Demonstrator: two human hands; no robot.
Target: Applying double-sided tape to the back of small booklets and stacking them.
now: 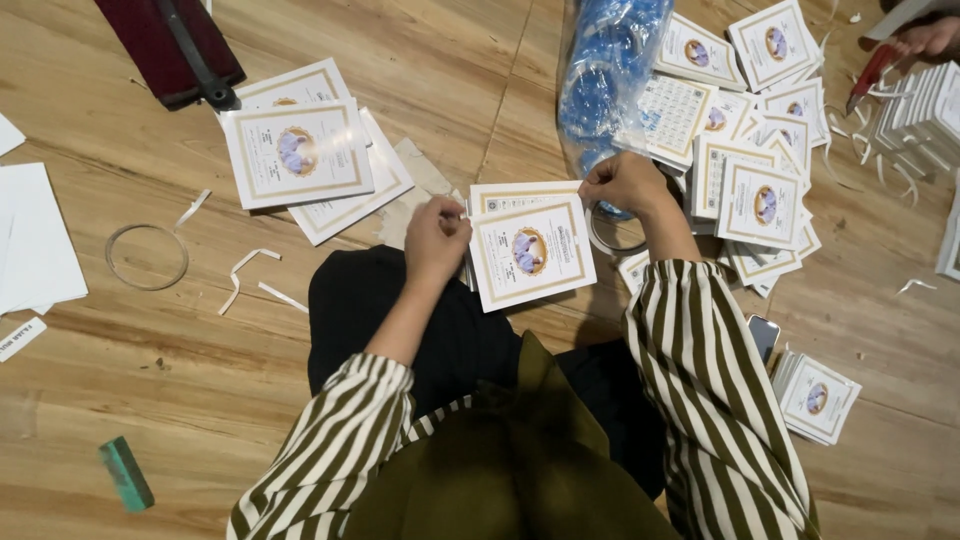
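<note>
Here, left hand [436, 238] and right hand [625, 183] pinching cards [530, 250], fingertips hidden

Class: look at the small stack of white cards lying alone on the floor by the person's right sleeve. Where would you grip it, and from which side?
Probably by the two long edges of the small card stack, coming from above. It lies flat on the wooden floor, apart from the other piles, with its sides exposed, so thumb and fingers can pinch the whole stack together.
</note>
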